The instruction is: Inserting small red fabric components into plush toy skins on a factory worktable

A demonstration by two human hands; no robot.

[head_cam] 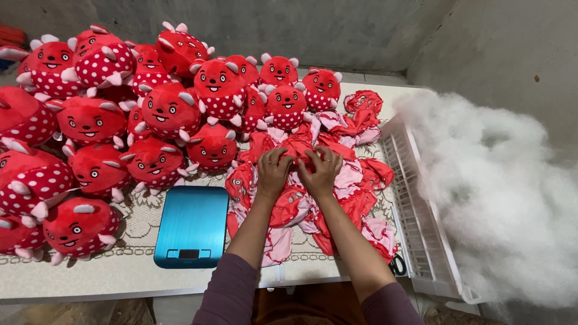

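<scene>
Nearest, 1 blue kitchen scale (192, 225) lies flat at the front of the counter (90, 278), on a lace-patterned covering. Just right of it, the left hand (274, 171) and right hand (320, 170) sit side by side, both clenched on the red fabric of 1 unstuffed toy skin (296, 150) atop a heap of such flat red and pink skins (355, 198); their number cannot be counted. Right of the heap stands 1 white slatted plastic crate (415, 222), with a mass of white fibre stuffing (500, 198) beyond it. Farther left and back, about 20 stuffed red polka-dot plush toys (168, 111) are piled. Bare grey concrete walls (337, 30) close the corner.
</scene>
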